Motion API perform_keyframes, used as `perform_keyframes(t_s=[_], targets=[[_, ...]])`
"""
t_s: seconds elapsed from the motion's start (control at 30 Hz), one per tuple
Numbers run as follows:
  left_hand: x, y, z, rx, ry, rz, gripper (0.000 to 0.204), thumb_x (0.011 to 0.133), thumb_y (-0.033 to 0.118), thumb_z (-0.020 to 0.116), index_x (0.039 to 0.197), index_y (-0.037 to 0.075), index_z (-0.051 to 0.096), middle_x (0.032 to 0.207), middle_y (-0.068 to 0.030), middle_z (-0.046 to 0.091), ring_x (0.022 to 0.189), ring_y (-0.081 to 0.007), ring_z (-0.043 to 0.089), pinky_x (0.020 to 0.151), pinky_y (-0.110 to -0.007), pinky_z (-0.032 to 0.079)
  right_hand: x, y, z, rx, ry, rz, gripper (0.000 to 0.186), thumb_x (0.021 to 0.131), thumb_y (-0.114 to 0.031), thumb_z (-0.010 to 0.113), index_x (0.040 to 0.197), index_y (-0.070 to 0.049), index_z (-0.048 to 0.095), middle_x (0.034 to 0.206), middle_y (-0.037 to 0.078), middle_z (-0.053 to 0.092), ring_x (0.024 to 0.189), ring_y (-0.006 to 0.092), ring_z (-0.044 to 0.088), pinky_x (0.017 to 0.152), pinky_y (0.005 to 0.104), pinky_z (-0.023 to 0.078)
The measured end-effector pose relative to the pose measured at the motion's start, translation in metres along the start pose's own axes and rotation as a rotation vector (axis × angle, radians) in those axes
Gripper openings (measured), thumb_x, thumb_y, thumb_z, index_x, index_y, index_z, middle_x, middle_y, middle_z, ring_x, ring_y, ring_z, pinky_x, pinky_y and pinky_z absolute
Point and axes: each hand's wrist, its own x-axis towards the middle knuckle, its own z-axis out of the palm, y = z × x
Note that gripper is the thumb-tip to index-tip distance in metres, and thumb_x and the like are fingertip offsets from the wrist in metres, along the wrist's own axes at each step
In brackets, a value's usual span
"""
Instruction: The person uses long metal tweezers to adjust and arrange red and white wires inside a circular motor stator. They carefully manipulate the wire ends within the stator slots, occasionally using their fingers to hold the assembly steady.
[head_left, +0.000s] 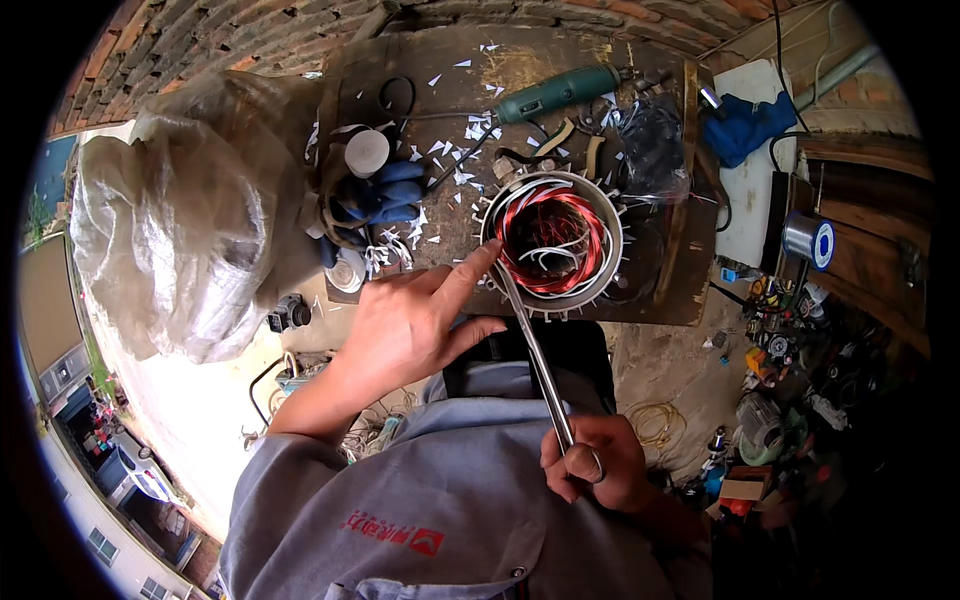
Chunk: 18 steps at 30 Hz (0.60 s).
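A round metal motor stator (pixel 617 236) stands on the dark bench, with a ring of red copper winding (pixel 592 212) and white sleeving inside its rim. My left hand (pixel 405 318) reaches in from the left, index finger stretched to the winding's near-left edge and thumb apart; it holds nothing. Down by my shirt front, my right hand (pixel 615 452) is closed around the handle end of a long, slim metal tool (pixel 537 358). The tool slants up and left, and its far tip meets the near-left edge of the winding, beside my left fingertip. A curved loop shows at its handle end.
A green power tool (pixel 558 93) lies at the bench's back among scattered white scraps. Blue gloves (pixel 385 195) and a white tape roll (pixel 367 152) are left of the stator. Crumpled plastic sheeting (pixel 200 220) bulges farther left. A solder wire spool (pixel 808 241) sits right.
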Motion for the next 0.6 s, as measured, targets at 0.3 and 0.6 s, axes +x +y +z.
perform_keyframes(t_s=[0.3,0.6], targets=[[0.021,-0.003,0.003,0.229,-0.051,0.125,0.079,0.072,0.048,0.076,0.135,0.007,0.054,0.075,-0.0076,0.061,0.065,-0.0247,0.065,0.055,-0.036,0.050,0.011,0.035,-0.028,0.086,0.022,-0.114,0.048,0.097,-0.047,0.057,0.094,0.001,0.057,0.058,0.008,0.057,0.048,0.0089,0.046,0.048,0.0237,0.033],[0.035,0.002,-0.007,0.347,-0.125,0.195,0.062,0.073,0.048,0.073,0.118,0.008,0.063,0.073,-0.0044,0.058,0.064,-0.0209,0.064,0.054,-0.033,0.050,0.019,0.031,-0.030,0.152,-0.017,-0.119,0.050,0.097,-0.045,0.058,0.091,0.005,0.056,0.058,0.008,0.055,0.045,0.0123,0.047,0.050,0.0284,0.038]])
